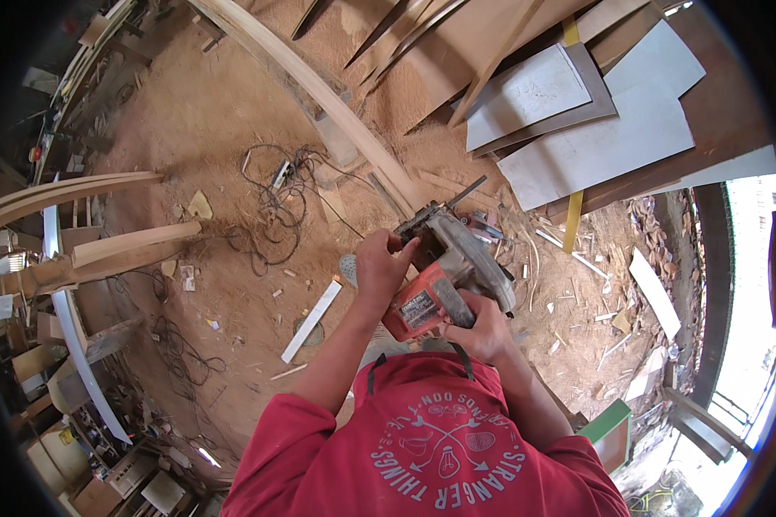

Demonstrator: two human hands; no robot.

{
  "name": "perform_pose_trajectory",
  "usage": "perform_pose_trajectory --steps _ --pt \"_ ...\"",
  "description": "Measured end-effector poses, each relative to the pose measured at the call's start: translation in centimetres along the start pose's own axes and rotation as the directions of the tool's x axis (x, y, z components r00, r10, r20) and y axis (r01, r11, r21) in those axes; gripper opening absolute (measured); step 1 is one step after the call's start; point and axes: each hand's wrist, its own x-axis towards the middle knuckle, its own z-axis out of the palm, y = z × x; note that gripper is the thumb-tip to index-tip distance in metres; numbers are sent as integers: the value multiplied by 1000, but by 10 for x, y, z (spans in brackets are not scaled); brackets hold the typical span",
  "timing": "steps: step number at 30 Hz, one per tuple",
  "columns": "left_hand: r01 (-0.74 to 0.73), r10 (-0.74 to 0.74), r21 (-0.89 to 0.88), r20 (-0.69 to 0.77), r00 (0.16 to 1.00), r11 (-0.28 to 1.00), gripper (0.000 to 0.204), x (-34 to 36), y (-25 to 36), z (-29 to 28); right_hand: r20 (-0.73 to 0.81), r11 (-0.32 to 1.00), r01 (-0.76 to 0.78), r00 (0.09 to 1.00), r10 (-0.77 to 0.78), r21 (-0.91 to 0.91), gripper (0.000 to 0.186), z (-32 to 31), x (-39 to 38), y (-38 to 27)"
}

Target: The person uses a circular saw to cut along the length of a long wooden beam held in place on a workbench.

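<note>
A circular saw [478, 267] with a red motor housing and a grey blade guard is held in front of my body. My right hand [485, 332] wraps round its dark rear handle. At the saw's front left edge, my left hand [384, 265] is closed with thumb and fingers against the base plate; its fingertips are partly hidden. A thin dark metal bar [467, 191] sticks out past the front of the saw. Just beyond the saw is the near end of a long, pale wooden plank [353, 129], running away to the upper left.
Tangled black cords [276, 202] lie on the sawdust-covered floor [172, 121]. A white strip [311, 320] lies left of my left forearm. Sheet panels [612, 146] lean at the upper right. Curved boards [138, 241] jut in from the left, and offcuts lie to the right.
</note>
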Motion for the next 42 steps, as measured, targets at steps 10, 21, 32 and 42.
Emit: perform_pose_trajectory --steps 10,21,32,42 --pt "145 -155 114 87 984 983 28 2 16 4 3 1000 -2 1000 2 -7 53 -5 -1 -3" --pt "-127 99 151 178 979 980 23 11 -4 -3 0 999 15 1000 -15 -45 55 -2 0 5" --pt "-406 330 17 553 765 914 21 57 1 -34 -163 993 119 980 -116 8 56 4 -11 4" --pt "-234 175 55 506 845 971 33 38 -12 -45 -192 983 142 968 -163 -120 60 9 -13 9"
